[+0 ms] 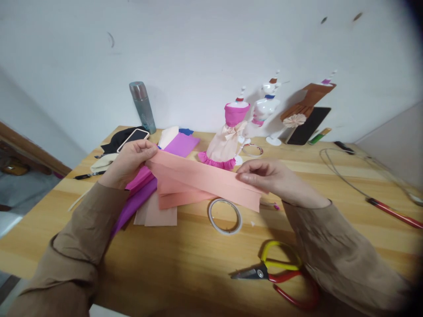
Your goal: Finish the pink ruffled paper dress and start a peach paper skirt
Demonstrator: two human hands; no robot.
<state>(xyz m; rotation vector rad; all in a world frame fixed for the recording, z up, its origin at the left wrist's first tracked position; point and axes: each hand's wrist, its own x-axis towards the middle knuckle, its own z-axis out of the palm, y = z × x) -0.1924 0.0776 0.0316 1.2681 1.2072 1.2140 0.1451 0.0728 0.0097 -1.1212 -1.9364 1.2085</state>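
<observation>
A long peach-pink strip [201, 174], paper or thin cloth, is stretched between my hands above the table. My left hand [137, 154] pinches its left end between thumb and fingers. Toward the other end, my right hand [261, 176] pinches the upper edge, and the strip's end hangs below it. Under the strip lie more coral sheets [168, 200] and pale pink sheets [157, 215]. A roll of double-sided tape [211, 222] lies flat just below the strip. Scissors [261, 274] with yellow and red handles rest nearer to me, blades pointing left.
Small dress forms stand at the back, one in a pink dress [223, 143], one in a brown dress [313, 101]. Purple sheets [183, 143], a phone [134, 138] and a bottle [142, 105] are at left. A red-handled tool [395, 212] and cable lie right.
</observation>
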